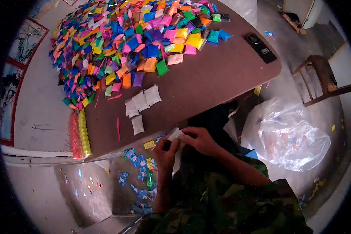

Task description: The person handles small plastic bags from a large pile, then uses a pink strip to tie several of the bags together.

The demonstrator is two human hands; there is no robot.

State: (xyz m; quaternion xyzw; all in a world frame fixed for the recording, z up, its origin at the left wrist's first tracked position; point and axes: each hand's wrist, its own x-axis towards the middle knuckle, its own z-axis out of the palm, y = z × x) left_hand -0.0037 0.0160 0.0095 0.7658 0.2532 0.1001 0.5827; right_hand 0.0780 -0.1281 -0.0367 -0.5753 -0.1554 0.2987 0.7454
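Note:
Both hands meet at the near edge of the brown table [222,74] around one small white packet [174,134]. My left hand [164,153] grips its lower end and my right hand [201,139] pinches its upper side. Just beyond them, several white packets [142,103] lie in a loose cluster on the tabletop. A large heap of coloured packets [124,43] in blue, pink, yellow, orange and green covers the far half of the table.
Red and yellow strips of packets [78,134] hang over the table's left edge. A black device [260,46] lies at the right edge. A clear plastic bag [288,134] sits on the floor to the right, beside a wooden chair [319,78]. Blue scraps [138,179] litter the floor.

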